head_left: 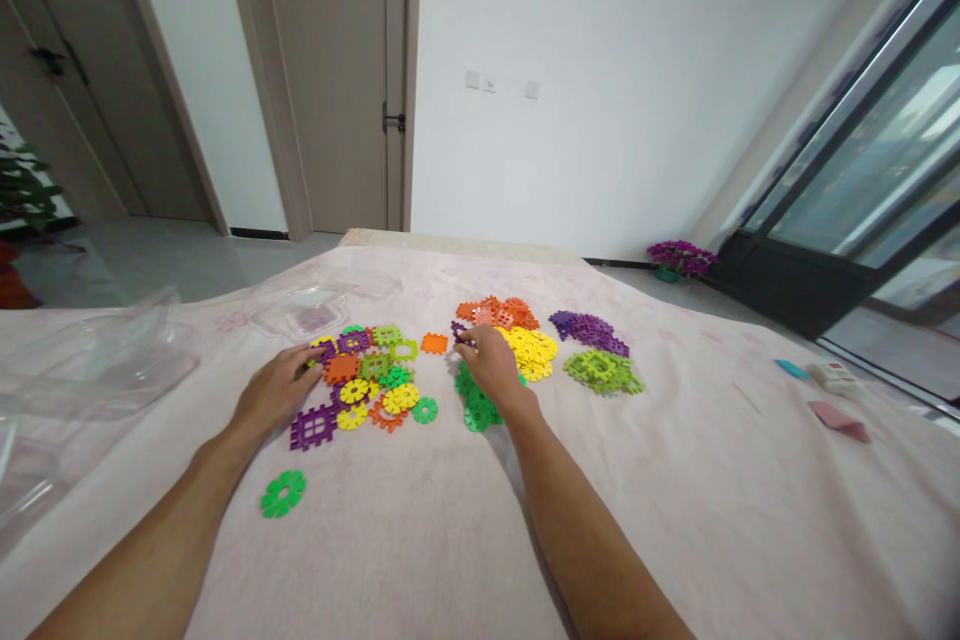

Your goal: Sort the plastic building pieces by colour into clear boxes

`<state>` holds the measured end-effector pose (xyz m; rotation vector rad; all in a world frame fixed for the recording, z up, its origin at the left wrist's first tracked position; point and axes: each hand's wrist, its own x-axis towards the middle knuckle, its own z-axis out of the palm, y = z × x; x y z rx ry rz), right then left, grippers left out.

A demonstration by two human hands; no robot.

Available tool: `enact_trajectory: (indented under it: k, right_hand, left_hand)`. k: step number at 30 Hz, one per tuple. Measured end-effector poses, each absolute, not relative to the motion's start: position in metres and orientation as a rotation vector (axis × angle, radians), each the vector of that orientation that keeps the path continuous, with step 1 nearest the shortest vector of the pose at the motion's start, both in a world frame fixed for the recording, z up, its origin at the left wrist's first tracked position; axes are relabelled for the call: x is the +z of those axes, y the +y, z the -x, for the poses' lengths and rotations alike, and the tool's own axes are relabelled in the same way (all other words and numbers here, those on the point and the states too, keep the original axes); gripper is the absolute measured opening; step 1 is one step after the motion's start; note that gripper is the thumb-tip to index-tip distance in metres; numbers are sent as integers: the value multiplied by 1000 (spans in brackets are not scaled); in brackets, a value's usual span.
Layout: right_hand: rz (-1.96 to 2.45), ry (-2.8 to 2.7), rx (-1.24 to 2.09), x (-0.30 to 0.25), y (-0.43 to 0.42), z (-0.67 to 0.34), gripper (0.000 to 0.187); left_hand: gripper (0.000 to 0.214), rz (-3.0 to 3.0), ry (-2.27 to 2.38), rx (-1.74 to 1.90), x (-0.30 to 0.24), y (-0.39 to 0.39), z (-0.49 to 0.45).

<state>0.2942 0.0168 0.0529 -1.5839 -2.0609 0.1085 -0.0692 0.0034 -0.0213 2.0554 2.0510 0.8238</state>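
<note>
Five piles of plastic interlocking pieces lie sorted: yellow pile (534,354), with orange pile (519,312) at eleven o'clock, purple pile (596,331) at two, lime pile (602,372) at four, green pile (478,407) at eight. The right hand (491,360), reaching forward, pinches one purple piece (458,329). The left hand (276,385) bends over one mixed heap (375,366) at nine o'clock; its grip I cannot tell.
</note>
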Motion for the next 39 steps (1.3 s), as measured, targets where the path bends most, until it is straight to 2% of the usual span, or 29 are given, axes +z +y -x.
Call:
enact_trajectory:
  k: [9, 15, 20, 24, 28, 37, 39]
  right_hand:
    - [2235, -1628, -102, 84, 63, -420, 28]
    - [2281, -1610, -244, 85, 63, -463, 34]
    - [2063, -1813, -90, 66, 50, -413, 33]
    - [1705, -2160, 9, 60, 32, -344, 27]
    - [1498, -2374, -20, 57, 21, -285, 29]
    - [1806, -2469, 12, 52, 63, -252, 25]
    - [1803, -2460, 20, 50, 66, -251, 30]
  left_hand:
    - [54, -2066, 2044, 808, -26, 7, 73]
    - [54, -2072, 2031, 832, -31, 9, 75]
    - [56, -2071, 2036, 821, -29, 8, 74]
    - [55, -2062, 2052, 815, -25, 6, 72]
    - [53, -2070, 2043, 809, -20, 4, 69]
    - [53, -2059, 2088, 795, -20, 2, 67]
    - [52, -2065, 2094, 786, -21, 3, 68]
